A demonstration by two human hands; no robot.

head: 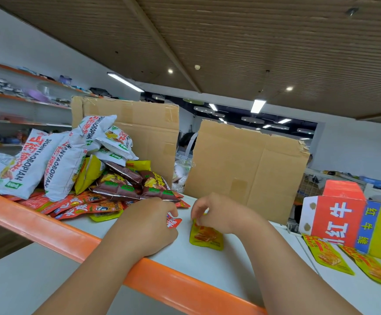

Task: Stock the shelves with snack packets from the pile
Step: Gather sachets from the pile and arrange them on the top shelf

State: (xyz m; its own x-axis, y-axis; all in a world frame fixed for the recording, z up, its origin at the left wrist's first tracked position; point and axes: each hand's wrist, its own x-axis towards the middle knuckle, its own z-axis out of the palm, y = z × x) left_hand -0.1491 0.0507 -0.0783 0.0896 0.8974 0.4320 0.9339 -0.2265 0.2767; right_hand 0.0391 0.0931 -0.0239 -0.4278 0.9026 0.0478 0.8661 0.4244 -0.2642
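Pinching the upper edge of a yellow packet [206, 237], the right hand [216, 212] has its fingers curled down onto it. The packet lies flat on the white shelf [185, 264] at centre frame. Its long axis runs from the fingers toward the lower edge of the frame, tilted a little right.

Just left of it, apart from it, is a small red packet [174, 222]. The left hand [148, 223] grips it with curled fingers, and only one corner shows. The wrist sits over the shelf's orange rim [48, 226].

The pile [71, 169] fills the left of the frame, with white bags on top, brown and yellow ones in the middle and flat red ones at the base. Its near edge is right beside the left hand, so the left hand looks better placed to pull more stock.

Bare shelf lies right of the yellow packet, on the right hand's side. Beyond it, at lower right, two more yellow packets [328, 258] lie flat in the same direction, next to a red and yellow carton [344, 219]. The held packet probably goes that way, a short move rightward for the right hand.

Two cardboard sheets [248, 169] stand upright behind the hands.
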